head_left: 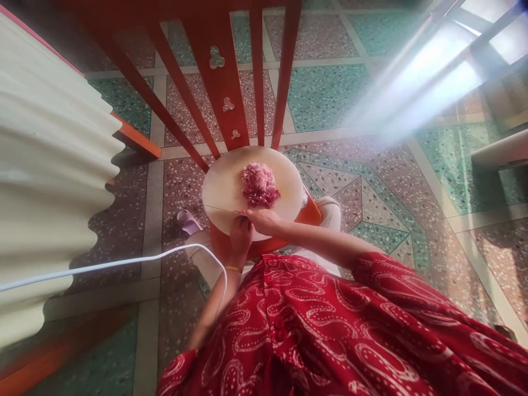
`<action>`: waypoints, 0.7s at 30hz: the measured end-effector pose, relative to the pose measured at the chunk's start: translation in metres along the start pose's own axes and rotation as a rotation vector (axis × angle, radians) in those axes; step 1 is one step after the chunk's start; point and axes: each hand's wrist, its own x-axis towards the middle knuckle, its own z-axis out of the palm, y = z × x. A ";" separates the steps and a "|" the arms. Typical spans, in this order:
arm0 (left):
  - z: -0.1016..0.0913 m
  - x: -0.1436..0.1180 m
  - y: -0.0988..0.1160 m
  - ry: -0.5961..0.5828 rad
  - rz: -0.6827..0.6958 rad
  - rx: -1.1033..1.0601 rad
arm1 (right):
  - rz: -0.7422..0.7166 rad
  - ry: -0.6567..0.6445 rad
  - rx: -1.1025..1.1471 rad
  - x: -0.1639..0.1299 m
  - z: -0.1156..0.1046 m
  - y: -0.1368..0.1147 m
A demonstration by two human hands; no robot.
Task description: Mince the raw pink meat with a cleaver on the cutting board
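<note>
Round cutting board (pixel 223 187) bears pink meat (pixel 259 185); both hands' (pixel 241 231) (pixel 266 220) grips close together on a knife (pixel 223 209).

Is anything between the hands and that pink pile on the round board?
Nothing visible. Both hands, left hand and right hand, rest at the near edge of the round board, and only bare board lies between them and the pink pile. A thin blade-like line runs leftward from them.
</note>
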 end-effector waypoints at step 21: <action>0.001 -0.007 -0.005 0.025 0.006 -0.088 | 0.126 -0.124 -0.082 -0.054 -0.005 0.015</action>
